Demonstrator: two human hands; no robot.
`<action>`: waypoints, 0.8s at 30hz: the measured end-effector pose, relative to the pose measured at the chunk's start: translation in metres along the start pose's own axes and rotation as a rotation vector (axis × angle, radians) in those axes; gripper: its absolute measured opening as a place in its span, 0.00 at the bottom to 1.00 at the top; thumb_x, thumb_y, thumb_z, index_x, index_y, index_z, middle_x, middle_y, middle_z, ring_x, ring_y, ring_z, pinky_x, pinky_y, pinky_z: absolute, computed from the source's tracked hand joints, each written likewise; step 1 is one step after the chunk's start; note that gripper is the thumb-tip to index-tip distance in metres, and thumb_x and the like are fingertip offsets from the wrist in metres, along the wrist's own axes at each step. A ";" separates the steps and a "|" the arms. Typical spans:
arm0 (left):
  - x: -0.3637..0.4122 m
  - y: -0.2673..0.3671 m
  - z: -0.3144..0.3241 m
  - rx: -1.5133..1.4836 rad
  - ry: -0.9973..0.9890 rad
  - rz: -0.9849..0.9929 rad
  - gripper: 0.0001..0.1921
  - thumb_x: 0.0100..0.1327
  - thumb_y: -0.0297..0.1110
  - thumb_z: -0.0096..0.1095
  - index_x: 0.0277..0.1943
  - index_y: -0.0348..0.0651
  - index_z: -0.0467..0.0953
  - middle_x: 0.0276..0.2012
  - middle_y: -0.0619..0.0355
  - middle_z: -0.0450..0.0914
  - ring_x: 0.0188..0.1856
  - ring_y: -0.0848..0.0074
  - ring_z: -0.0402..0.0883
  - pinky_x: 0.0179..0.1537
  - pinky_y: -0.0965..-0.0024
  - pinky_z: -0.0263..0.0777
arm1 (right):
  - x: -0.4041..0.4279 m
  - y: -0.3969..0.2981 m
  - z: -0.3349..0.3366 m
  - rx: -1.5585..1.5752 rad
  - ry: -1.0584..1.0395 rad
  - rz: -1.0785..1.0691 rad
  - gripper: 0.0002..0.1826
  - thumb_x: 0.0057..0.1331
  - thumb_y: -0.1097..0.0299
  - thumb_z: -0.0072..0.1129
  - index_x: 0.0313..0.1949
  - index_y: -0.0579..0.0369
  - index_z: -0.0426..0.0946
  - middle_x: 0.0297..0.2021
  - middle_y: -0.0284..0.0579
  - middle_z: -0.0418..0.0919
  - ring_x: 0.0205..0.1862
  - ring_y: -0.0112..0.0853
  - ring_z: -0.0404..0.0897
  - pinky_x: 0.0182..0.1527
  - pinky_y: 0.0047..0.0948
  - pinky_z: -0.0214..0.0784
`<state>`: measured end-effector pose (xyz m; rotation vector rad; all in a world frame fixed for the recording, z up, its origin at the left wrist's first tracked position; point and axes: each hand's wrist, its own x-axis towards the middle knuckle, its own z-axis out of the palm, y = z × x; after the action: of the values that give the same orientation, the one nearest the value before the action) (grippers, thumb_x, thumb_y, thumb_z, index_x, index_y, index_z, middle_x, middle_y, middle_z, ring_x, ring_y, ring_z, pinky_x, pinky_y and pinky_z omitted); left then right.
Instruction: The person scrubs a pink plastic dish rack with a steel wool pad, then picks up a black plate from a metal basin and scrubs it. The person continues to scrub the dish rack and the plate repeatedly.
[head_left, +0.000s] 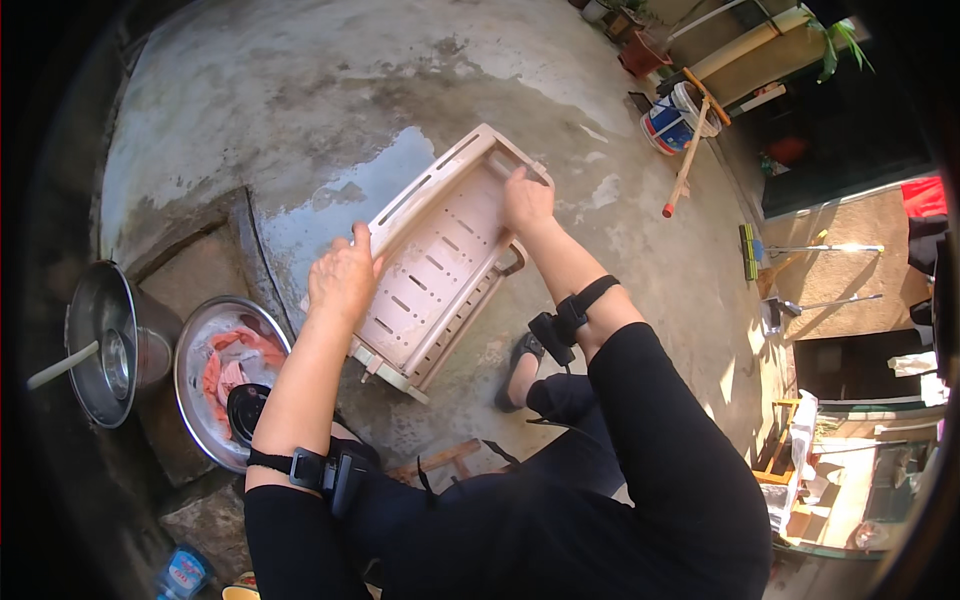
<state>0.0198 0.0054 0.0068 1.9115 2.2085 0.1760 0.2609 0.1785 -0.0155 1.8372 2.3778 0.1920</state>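
Note:
A pale pink plastic shelf rack (427, 285) with slotted panels is tilted before me, over a wet concrete floor. My left hand (343, 274) grips its left long edge, thumb up along the rim. Near the rack's far right corner, my right hand (529, 199) is curled against the side; its fingers are partly hidden and slightly blurred. A steel basin (180, 375) with soapy water stands left of my left forearm. In it lies a wet coral-pink cloth (225, 367), partly covered by a dark round object (247, 412).
Beside the basin is a metal bucket (142, 330) holding a long-handled ladle (116, 364). A blue bottle (184, 574) stands lower left. A paint bucket (675, 120) with a wooden-handled tool (690, 161) is far right. Beyond it is a green-headed mop (748, 253). Part of a wooden stool (442, 459) shows beneath me.

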 end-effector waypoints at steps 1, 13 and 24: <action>0.001 0.000 0.000 0.001 -0.005 -0.003 0.26 0.62 0.44 0.57 0.57 0.40 0.60 0.36 0.42 0.78 0.36 0.54 0.81 0.37 0.57 0.75 | 0.004 -0.002 0.001 0.054 -0.024 0.049 0.31 0.54 0.63 0.52 0.52 0.76 0.63 0.33 0.60 0.80 0.37 0.45 0.82 0.44 0.39 0.72; -0.001 -0.006 0.012 -0.043 0.145 0.045 0.23 0.61 0.46 0.58 0.52 0.42 0.63 0.31 0.43 0.78 0.32 0.50 0.81 0.33 0.53 0.75 | -0.060 -0.002 -0.009 0.454 -0.029 0.226 0.30 0.51 0.59 0.52 0.52 0.64 0.65 0.34 0.63 0.79 0.40 0.54 0.78 0.45 0.46 0.70; 0.001 -0.001 0.004 -0.031 -0.002 -0.007 0.24 0.61 0.42 0.58 0.54 0.40 0.61 0.36 0.42 0.77 0.37 0.52 0.81 0.38 0.54 0.74 | -0.027 0.027 0.007 0.169 -0.042 0.176 0.32 0.52 0.67 0.52 0.55 0.74 0.60 0.33 0.61 0.80 0.38 0.48 0.81 0.48 0.48 0.68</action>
<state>0.0198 0.0058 0.0023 1.8868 2.1979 0.2055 0.2947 0.1592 -0.0173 2.1047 2.2668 -0.0319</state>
